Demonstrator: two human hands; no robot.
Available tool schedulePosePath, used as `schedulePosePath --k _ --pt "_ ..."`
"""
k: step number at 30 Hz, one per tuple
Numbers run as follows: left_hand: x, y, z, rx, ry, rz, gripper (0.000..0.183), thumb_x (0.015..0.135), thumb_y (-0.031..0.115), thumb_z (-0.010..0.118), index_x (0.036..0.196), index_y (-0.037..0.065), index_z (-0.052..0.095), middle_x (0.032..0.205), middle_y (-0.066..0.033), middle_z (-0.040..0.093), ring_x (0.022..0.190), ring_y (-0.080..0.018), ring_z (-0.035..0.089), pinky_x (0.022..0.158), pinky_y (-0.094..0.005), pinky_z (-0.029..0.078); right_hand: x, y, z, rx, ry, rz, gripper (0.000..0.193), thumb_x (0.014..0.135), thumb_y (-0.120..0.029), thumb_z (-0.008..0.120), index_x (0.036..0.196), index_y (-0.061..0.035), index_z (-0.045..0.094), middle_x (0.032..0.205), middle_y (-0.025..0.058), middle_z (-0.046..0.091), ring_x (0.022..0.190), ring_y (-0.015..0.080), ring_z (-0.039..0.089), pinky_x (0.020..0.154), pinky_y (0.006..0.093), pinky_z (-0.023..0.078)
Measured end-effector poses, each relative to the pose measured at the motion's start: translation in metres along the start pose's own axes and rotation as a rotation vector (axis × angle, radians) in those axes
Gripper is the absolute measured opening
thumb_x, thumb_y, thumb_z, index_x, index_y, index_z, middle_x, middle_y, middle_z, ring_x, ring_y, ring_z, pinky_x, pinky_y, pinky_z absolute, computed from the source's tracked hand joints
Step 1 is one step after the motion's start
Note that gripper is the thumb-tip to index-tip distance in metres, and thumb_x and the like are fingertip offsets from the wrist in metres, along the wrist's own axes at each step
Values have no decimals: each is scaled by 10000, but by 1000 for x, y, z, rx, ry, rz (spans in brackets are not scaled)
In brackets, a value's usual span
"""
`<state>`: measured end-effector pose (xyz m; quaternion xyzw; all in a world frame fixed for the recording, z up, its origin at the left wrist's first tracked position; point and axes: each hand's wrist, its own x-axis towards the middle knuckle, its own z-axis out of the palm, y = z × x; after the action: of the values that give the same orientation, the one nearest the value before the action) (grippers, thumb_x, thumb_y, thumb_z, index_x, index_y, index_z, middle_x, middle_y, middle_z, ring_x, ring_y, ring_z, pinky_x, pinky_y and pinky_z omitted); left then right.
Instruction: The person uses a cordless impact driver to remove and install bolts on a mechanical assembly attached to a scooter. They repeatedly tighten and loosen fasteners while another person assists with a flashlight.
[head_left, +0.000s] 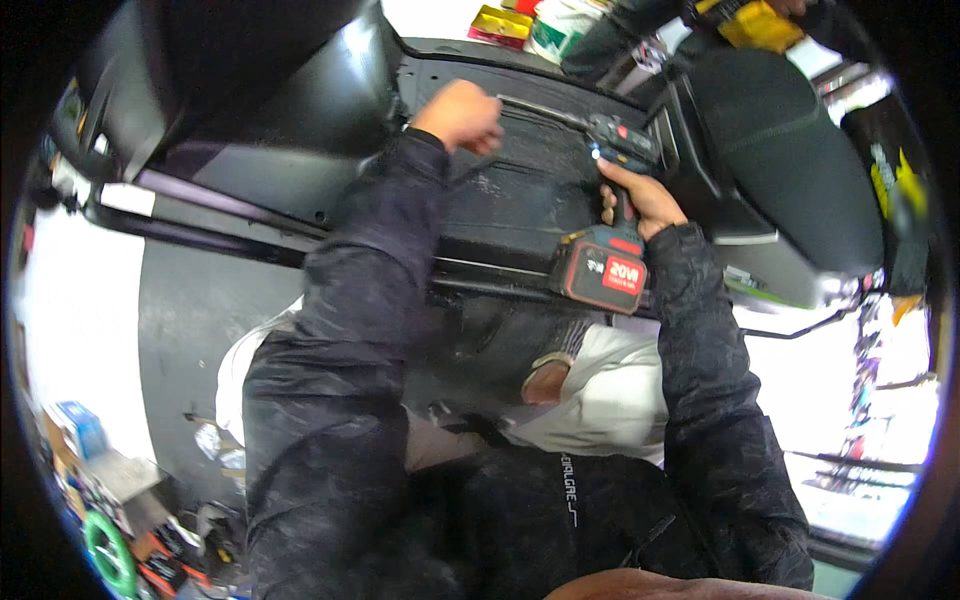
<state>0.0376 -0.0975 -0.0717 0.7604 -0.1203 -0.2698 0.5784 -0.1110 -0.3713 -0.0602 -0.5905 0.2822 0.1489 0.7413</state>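
Dark-grey battery [598, 275] (trimmed red)

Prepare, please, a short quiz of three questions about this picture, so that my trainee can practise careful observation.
1. Who grips the cordless power tool? a) the left hand only; b) the right hand only; c) both.
2. True or false: the tool's long shaft points toward the left hand.
3. Fill the gap: in the picture, the battery pack is at the tool's ___ end.

Key: 1. b; 2. true; 3. lower.
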Motion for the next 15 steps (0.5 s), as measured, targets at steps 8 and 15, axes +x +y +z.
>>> schedulePosePath --k 8,15 --pt "13 23 -79 1196 155 340 295 877 198 735 1100 7 750 1016 -197 758 984 -365 739 908 -421 570 9 -4 -7 -132 72 -4 395 923 -405 786 843 -40 658 696 74 651 547 158 610 497 326 533" --pt "-29 -20 -66 1284 -108 247 280 836 191 780 1037 4 725 1037 -198 746 996 -362 716 881 -416 558 -23 -8 13 -1444 513 -428 633 900 -556 721 986 70 755 937 307 735 782 383 749 735 486 603"
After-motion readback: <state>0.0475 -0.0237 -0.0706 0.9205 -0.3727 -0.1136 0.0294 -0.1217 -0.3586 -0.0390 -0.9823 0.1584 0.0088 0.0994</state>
